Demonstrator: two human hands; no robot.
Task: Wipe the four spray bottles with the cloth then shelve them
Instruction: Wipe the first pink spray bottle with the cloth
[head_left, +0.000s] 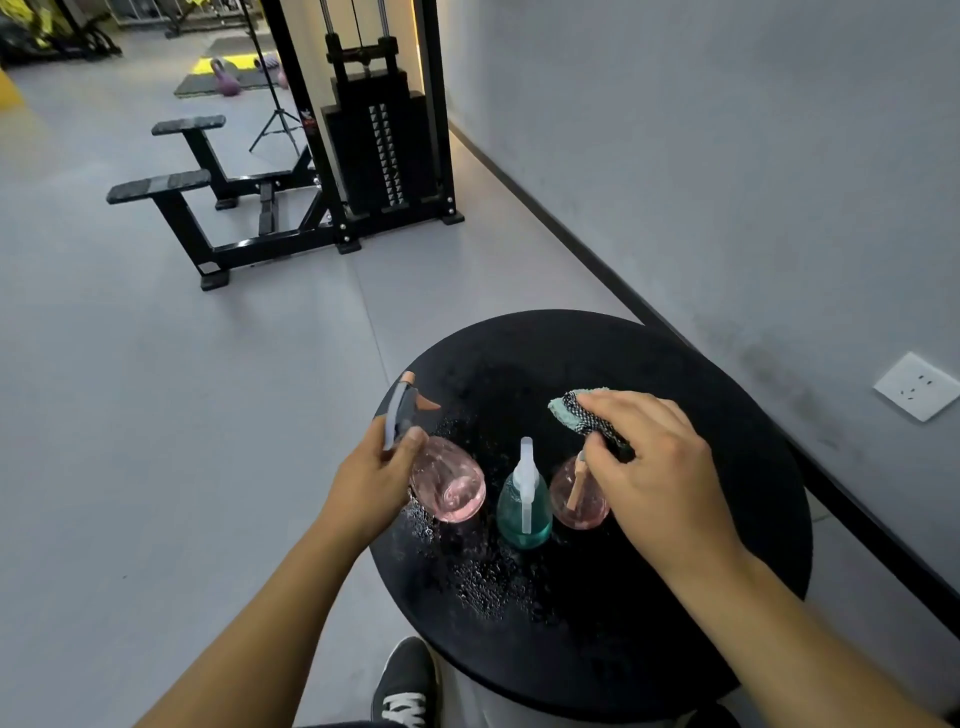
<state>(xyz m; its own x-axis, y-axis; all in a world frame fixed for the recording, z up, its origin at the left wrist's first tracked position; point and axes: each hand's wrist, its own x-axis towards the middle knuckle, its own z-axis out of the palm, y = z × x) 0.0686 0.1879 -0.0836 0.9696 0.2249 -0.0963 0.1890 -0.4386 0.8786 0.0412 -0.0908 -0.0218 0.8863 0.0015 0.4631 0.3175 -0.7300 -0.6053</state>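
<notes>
My left hand (375, 480) grips the neck of a pink spray bottle (449, 480) with a grey head, tilted over the left part of the round black table (727, 571). A teal spray bottle (524, 506) with a white head stands upright in the middle. To its right stands a second pink spray bottle (576, 496), partly hidden by my right hand (652, 460). That hand holds a teal and black-checked cloth (582, 413) above it. No fourth bottle is in view.
Water droplets cover the table's front left. My shoe (405, 686) shows below the table. A grey wall with a socket (917, 385) runs along the right. A black weight machine (374, 150) and benches stand on the grey floor behind.
</notes>
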